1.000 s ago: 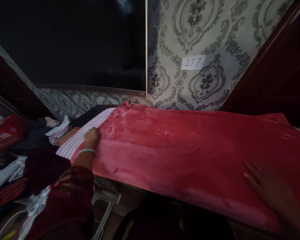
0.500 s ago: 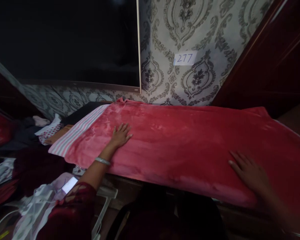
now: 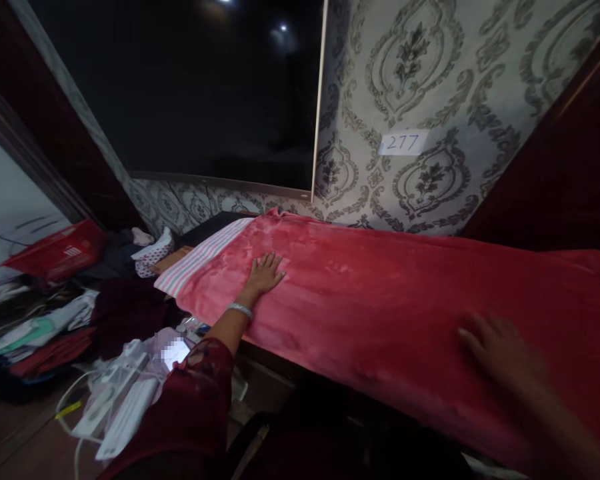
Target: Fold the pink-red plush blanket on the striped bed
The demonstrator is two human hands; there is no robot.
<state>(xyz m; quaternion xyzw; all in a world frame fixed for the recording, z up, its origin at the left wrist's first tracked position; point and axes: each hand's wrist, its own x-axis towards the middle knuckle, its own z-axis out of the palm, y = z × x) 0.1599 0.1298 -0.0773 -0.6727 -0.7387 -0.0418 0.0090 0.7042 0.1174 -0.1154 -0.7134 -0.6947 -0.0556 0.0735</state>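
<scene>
Head camera frames show us both hands pressed flat on a red plush blanket (image 3: 395, 300) that covers a long raised surface running from the left middle of the view to the right edge. Our left hand (image 3: 266, 273) lies palm down near the blanket's left end, fingers spread and straight, gripping nothing; a pale bangle (image 3: 239, 309) circles its wrist and a dark red patterned sleeve (image 3: 195, 393) covers the forearm below it. Our right hand (image 3: 500, 350) rests open on the blanket near its front edge, well apart from the left one, fingers loosely extended; it is blurred, so we cannot tell how firmly it presses. Just beside the blanket's left end, a pink and white striped cloth (image 3: 200, 260) shows from under it. Behind the blanket we see grey patterned wallpaper (image 3: 420, 80) with a small paper label reading 277 (image 3: 403, 142), and to its left a large dark screen (image 3: 205, 87). On the left, lower down, lie a heap of clothes (image 3: 55, 320), a red basket (image 3: 55, 250) and some white cables (image 3: 110, 400).
</scene>
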